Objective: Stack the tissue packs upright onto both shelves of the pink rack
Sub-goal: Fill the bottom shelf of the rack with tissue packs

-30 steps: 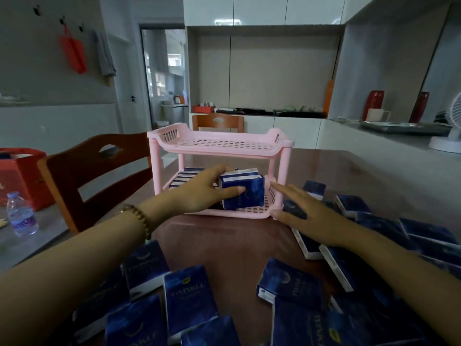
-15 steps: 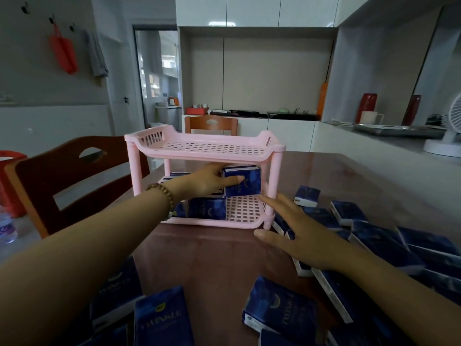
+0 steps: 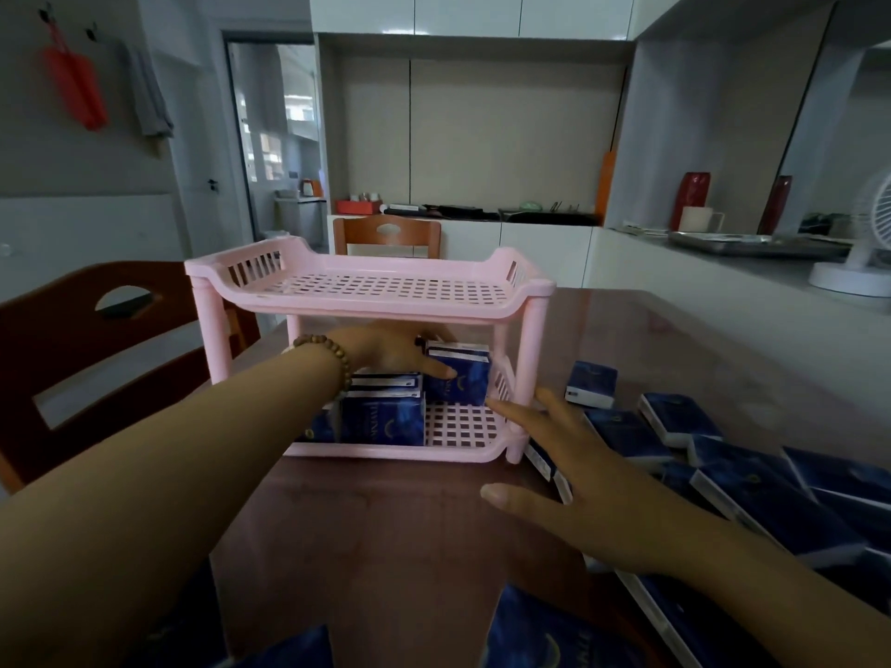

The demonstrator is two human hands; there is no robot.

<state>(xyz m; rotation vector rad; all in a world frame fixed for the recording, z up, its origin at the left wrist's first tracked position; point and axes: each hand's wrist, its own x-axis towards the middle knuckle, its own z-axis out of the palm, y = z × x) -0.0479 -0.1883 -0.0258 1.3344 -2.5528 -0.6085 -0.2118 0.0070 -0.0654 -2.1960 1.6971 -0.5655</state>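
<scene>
The pink two-shelf rack [image 3: 535, 330] stands mid-table. My left hand [image 3: 393, 351] reaches deep into its lower shelf and grips a dark blue tissue pack [image 3: 460, 380], upright at the back right of that shelf. Other blue packs [image 3: 383, 421] stand upright on the lower shelf's left and middle. The top shelf [image 3: 395, 289] holds nothing. My right hand [image 3: 559, 479] hovers flat with spread fingers beside the rack's front right leg, holding nothing. Loose packs [image 3: 766, 499] lie scattered on the table to the right.
More blue packs [image 3: 540, 638] lie at the table's near edge. A wooden chair [image 3: 96, 339] stands left of the table and another chair [image 3: 385, 233] behind the rack. A counter with a white fan [image 3: 863, 253] runs along the right.
My left hand has pushed the pack farther back and to the right on the lower shelf. My right hand stays flat by the rack's right leg.
</scene>
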